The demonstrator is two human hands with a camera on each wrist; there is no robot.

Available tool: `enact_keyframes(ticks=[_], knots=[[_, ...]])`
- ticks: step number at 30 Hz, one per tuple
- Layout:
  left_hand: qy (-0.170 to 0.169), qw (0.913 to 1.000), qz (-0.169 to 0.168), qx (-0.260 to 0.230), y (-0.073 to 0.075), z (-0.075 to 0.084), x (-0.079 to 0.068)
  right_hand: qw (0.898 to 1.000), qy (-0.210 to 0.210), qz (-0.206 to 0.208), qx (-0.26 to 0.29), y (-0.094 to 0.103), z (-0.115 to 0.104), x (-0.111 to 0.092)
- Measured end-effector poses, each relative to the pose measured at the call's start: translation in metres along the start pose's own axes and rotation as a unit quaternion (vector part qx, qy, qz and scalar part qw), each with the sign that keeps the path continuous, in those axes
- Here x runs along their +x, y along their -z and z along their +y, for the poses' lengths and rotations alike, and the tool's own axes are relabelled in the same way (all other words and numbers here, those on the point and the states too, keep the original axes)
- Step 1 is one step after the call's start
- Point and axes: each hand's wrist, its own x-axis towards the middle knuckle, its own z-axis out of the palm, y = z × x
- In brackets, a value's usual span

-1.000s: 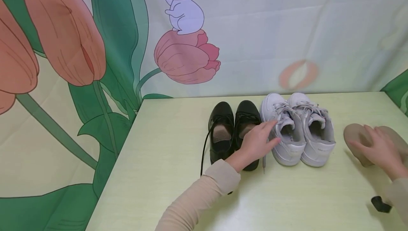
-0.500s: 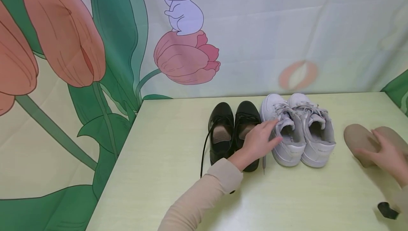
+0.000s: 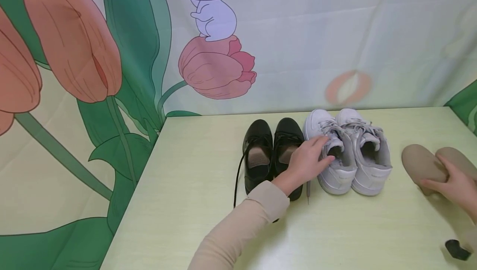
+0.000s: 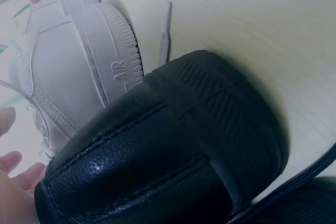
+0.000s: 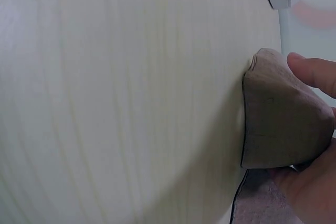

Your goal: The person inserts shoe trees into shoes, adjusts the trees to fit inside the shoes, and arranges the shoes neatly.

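2 hands: left hand loose-fingered on white sneaker; right hand gripping tan shoe

Beige long sleeve, ribbed cuff; 2 bare hands.

Left hand lies flat, fingers extended; right hand curls in grip.
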Motion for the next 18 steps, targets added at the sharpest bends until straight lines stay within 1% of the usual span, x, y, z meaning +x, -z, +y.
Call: enact_keyframes(ticks=[3, 7, 15, 18], knots=[[-0.004, 1.0, -0.002, 0.007, 0.0, 0.001, 0.002, 1.0, 0.005, -0.001, 0.001, 0.001, 0.001, -0.001], [-0.001, 0.9998, -0.01, 0.015, -0.001, 0.001, 0.005, 1.0, 0.014, -0.011, 0.008, 0.0, 0.006, -0.001], [0.005, 0.9994, -0.025, 0.023, -0.006, 0.002, 0.011, 1.0, 0.003, -0.027, 0.006, -0.002, 0.013, -0.001], [0.008, 0.9991, -0.032, 0.028, -0.008, 0.002, 0.014, 0.999, 0.006, -0.036, 0.016, -0.002, 0.013, 0.0]])
